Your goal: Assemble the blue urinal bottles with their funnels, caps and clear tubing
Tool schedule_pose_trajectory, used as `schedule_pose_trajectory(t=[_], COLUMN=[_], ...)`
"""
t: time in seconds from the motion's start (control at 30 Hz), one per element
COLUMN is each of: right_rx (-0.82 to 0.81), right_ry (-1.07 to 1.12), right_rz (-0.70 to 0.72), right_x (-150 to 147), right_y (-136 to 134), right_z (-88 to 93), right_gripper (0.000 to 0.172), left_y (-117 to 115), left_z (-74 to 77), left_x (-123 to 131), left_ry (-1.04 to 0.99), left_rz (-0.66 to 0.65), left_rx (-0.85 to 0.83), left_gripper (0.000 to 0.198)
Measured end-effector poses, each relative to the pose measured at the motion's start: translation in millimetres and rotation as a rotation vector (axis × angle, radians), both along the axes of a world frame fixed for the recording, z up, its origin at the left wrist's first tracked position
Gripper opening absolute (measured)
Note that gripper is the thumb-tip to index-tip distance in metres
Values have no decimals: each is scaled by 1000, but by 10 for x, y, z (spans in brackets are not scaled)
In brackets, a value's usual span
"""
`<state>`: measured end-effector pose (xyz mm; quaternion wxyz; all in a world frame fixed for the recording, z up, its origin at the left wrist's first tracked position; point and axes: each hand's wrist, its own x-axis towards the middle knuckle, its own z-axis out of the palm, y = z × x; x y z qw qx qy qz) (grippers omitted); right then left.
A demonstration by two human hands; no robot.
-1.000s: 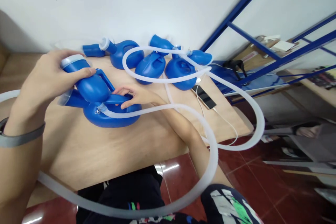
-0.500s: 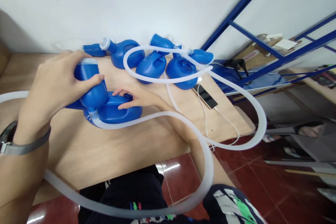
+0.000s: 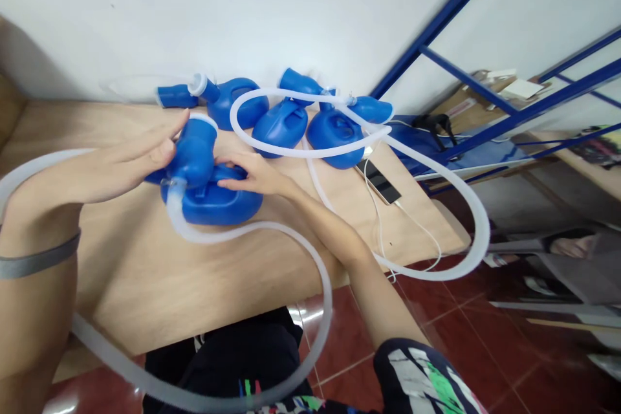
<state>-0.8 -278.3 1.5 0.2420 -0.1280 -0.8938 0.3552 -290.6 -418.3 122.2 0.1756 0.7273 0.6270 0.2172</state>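
At the left of the table, a blue jug (image 3: 218,206) lies on its side with a blue cup-shaped piece (image 3: 195,150) resting on top of it. A translucent white hose (image 3: 194,233) runs from that piece's narrow end. My left hand (image 3: 140,152) lies against the piece's left side, fingers stretched out and not wrapped round it. My right hand (image 3: 252,173) is at the jug's handle, fingers apart, thumb on the jug's top; some fingertips are hidden behind the cup-shaped piece.
Several more blue jugs (image 3: 279,126) with cup-shaped pieces stand along the wall, a looped hose over them. A phone (image 3: 381,181) with a white cable lies on the wooden table (image 3: 272,265). A blue metal frame (image 3: 446,6) rises at right. A person's hand (image 3: 572,246) shows at far right.
My left hand has loosened from round the cup-shaped piece and flattened against its side. The piece has shifted right and turned, and its hose loop has swung left.
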Motion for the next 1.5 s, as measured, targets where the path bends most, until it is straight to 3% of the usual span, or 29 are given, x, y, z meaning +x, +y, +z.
schedule_pose_trajectory(t=[0.07,0.17,0.27,0.33,0.43,0.5,0.6,0.67,0.77,0.83,0.9,0.97,1.03,1.13,1.23,1.3,1.37,1.43,1.5], right_rx=[-25,-59,-27,8,-10,-83,-209,-319,-615,-793,-864,-779,-550,-95,231,294,242,165,140], right_ry=[50,24,-34,-83,-174,-222,-224,-166,-52,30,69,67,44,-19,-124,-211,-315,-345,-273], right_rz=[-174,-483,-591,-568,-521,-485,-414,-342,-204,-163,-159,-176,-248,-461,-709,-859,-928,-908,-877], right_x=[-15,-48,-101,-142,-173,-154,-86,-58,-102,-167,-202,-176,-94,72,248,362,450,485,448], right_y=[79,76,-1,-28,-10,16,40,49,80,118,164,212,262,342,432,498,560,602,611], right_z=[-71,-119,-130,-135,-130,-108,-53,-23,-41,-92,-141,-153,-108,37,166,182,130,25,-102], right_gripper=[60,60,61,67,80,91,103,93,70,64,65,63,57,48,52,64,71,73,75], left_y=[-27,-148,-372,-531,-671,-648,-450,-274,-77,-26,-32,-68,-111,-150,-138,-100,-38,54,178], left_z=[51,77,-32,-176,-428,-583,-773,-864,-927,-910,-846,-745,-627,-466,-359,-313,-282,-279,-320], left_x=[-6,-8,38,137,397,606,876,986,1043,1035,1011,973,915,768,549,378,194,-11,-248], left_ry=[74,164,184,209,289,343,426,453,438,423,416,420,444,520,575,567,545,521,470], left_rz=[-65,-156,-195,-198,-303,-334,-184,-86,33,119,185,246,316,360,350,363,367,369,381], left_rx=[-28,14,-9,-32,-106,-120,-62,-33,-8,14,26,0,-61,-142,-155,-171,-211,-237,-226], left_gripper=[164,147,123,111,92,94,95,91,84,82,84,84,76,69,75,89,112,127,130])
